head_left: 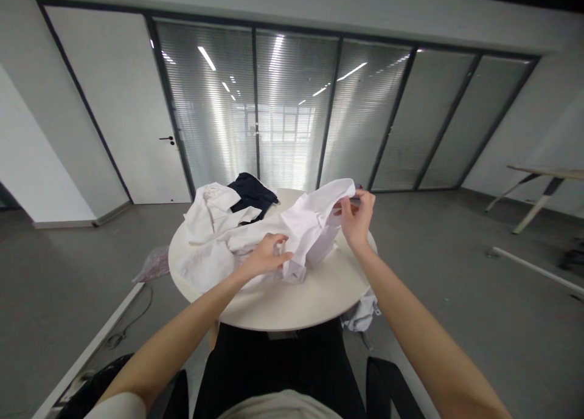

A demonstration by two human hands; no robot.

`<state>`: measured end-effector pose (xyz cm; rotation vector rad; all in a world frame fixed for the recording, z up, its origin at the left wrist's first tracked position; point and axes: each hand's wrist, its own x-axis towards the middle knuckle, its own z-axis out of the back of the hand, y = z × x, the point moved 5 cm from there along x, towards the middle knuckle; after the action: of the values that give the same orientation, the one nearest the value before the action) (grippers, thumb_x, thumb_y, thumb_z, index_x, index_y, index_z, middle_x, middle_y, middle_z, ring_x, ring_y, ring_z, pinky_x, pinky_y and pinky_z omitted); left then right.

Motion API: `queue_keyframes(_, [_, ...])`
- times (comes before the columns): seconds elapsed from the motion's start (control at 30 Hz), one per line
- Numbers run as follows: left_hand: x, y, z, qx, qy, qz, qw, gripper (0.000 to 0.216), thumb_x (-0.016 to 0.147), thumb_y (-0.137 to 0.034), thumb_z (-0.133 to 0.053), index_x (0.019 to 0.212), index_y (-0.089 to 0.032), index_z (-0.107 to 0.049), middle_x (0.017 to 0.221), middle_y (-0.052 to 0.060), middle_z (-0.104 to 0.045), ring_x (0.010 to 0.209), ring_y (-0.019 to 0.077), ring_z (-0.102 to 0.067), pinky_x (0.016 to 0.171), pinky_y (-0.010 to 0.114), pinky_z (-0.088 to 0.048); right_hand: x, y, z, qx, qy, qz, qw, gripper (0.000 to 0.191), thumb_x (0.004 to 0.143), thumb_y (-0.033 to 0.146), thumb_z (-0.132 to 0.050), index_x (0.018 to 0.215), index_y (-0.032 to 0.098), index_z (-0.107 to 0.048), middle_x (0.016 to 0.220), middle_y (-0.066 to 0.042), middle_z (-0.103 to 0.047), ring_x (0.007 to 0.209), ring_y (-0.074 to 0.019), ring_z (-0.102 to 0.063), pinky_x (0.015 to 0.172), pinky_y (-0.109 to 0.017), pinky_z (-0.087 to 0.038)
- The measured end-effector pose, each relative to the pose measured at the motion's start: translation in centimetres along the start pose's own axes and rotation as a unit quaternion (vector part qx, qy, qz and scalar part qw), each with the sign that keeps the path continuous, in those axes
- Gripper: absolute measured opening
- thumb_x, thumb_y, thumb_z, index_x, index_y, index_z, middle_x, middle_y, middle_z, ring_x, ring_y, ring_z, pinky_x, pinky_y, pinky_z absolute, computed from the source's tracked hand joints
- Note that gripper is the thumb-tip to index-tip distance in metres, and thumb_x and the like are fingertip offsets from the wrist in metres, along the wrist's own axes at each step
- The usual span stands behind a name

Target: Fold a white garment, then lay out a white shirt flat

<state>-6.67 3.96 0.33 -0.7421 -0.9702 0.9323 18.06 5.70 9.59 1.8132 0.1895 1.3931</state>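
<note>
While the left hand (267, 256) pinches a fold of the white shirt (305, 224) low over the round worktop (296, 297) and the right hand (356, 215), held apart, grips its raised edge, an even, gentle pull probably keeps the cloth smooth.

We see L hand (266, 256) & R hand (356, 215) both gripping white shirt (301, 230) over round worktop (292, 297); dark garment (253, 194) behind.

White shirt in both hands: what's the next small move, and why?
Probably draw the right hand away from the left hand to stretch the white shirt flat: it sits bunched and creased between them, with both hands gripping cloth over the round table.
</note>
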Motion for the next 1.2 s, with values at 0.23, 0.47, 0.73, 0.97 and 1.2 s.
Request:
queue_keyframes(0.23, [-0.6, -3.5, 4.8, 0.225, -0.21, -0.065, 0.949, 0.025, 0.093, -0.027, -0.057, 0.106, -0.019, -0.077, 0.105, 0.011, -0.059, 0.071, 0.017, -0.063, 0.071, 0.032, -0.054, -0.1, -0.3, -0.1, -0.016, 0.046, 0.016, 0.999, 0.031, 0.09, 0.05, -0.047, 0.106, 0.025, -0.037, 0.094, -0.009, -0.062, 0.087, -0.025, -0.067, 0.076, -0.041, -0.056])
queue_keyframes(0.47, [-1.2, -3.9, 9.6, 0.162, -0.147, 0.091, 0.971, 0.027, 0.093, -0.035, -0.051, 0.105, -0.017, -0.067, 0.052, 0.002, -0.06, 0.055, 0.0225, -0.065, 0.059, 0.029, -0.049, -1.0, 1.0, -2.0, -0.045, 0.154, 0.112, 0.981, 0.047, 0.082, 0.033, -0.06, 0.125, 0.022, -0.048, 0.127, -0.015, -0.062, 0.11, -0.0276, -0.064, 0.094, -0.043, -0.051])
queue_keyframes(0.73, [-3.6, -0.4, 7.2, -0.211, -0.164, 0.093, 0.959, 0.052, 0.081, -0.059, -0.065, 0.116, -0.02, -0.059, 0.114, 0.014, -0.07, 0.104, 0.0303, -0.07, 0.09, 0.049, -0.056, -3.1, 1.2, -2.5, -0.133, 0.142, 0.112, 0.974, 0.038, 0.084, 0.021, -0.052, 0.117, 0.019, -0.07, 0.118, -0.013, -0.06, 0.1, -0.0257, -0.064, 0.094, -0.041, -0.051])
queue_keyframes(0.97, [-5.8, -2.1, 4.7, 0.169, -0.327, 0.011, 0.93, 0.077, 0.092, -0.046, -0.052, 0.158, -0.014, -0.026, 0.147, 0.022, -0.041, 0.15, 0.0396, -0.023, 0.121, 0.064, -0.008, -5.4, -0.3, -4.4, 0.004, 0.142, 0.014, 0.99, 0.025, 0.084, 0.024, -0.052, 0.105, 0.019, -0.064, 0.098, -0.008, -0.072, 0.093, -0.0252, -0.068, 0.085, -0.039, -0.055])
queue_keyframes(1.2, [-6.8, -10.0, 7.9, 0.251, -0.458, -0.099, 0.847, 0.082, 0.101, -0.05, -0.035, 0.161, -0.017, 0.008, 0.169, 0.016, -0.003, 0.155, 0.0358, 0.007, 0.118, 0.063, 0.018, -4.6, 4.9, -5.3, -0.008, 0.112, 0.117, 0.987, 0.041, 0.104, 0.039, -0.03, 0.128, 0.021, -0.058, 0.125, -0.011, -0.066, 0.116, -0.0237, -0.06, 0.104, -0.043, -0.046])
